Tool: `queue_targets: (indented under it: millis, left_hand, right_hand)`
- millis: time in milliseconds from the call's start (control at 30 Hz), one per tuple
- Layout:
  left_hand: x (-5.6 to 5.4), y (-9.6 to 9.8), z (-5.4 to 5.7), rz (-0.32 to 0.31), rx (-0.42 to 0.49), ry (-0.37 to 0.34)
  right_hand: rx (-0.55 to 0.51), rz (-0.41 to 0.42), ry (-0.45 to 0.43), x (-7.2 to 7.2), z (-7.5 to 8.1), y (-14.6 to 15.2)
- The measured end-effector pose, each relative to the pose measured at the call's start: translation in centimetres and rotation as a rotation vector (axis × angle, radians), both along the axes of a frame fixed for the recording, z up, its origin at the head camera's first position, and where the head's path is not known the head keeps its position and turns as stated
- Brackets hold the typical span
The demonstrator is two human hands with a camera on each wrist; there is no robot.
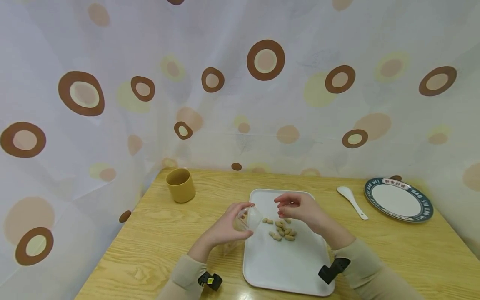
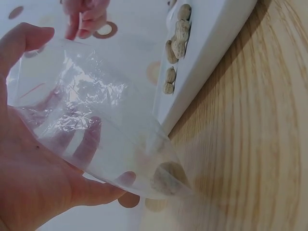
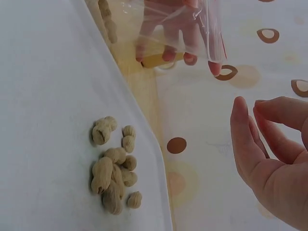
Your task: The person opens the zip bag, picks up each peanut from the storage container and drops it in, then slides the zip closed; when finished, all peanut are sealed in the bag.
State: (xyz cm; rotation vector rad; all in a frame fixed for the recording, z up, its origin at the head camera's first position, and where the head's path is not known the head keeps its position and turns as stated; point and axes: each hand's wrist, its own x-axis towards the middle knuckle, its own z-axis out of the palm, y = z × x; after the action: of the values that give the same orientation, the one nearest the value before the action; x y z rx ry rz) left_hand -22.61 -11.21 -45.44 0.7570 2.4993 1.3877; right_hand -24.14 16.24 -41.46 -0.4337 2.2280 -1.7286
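My left hand (image 1: 228,225) grips a clear plastic zip bag (image 2: 91,101), its fingers and thumb spread round the mouth. Down in the bag's lower corner, a peanut (image 2: 168,178) shows through the film. Over the tray, my right hand (image 1: 300,210) hovers with loosely bent fingers; in the right wrist view its thumb and fingertips (image 3: 239,108) come close together with nothing visible between them. Several unshelled peanuts (image 1: 284,231) lie in a loose pile on the white tray (image 1: 288,266), below and left of the right hand.
A mustard-yellow cup (image 1: 181,186) stands at the table's back left. To the right of the tray lie a white spoon (image 1: 352,202) and a white plate (image 1: 397,200) with a dark patterned rim. A spotted curtain (image 1: 240,104) hangs behind the wooden table (image 1: 135,250).
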Motion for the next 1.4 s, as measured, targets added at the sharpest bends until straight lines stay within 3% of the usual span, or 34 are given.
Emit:
queue_targets:
  millis: [1167,1400]
  left_hand:
    - [0.0,0.1,0.2,-0.015,0.009,-0.010]
    - [0.1,0.1,0.1,-0.018,0.019,0.000]
  right_hand:
    - [0.141,-0.113,-0.164,-1.9,-4.6,3.6]
    - [0.226,-0.094,-0.130,-2.2,-5.2,3.5]
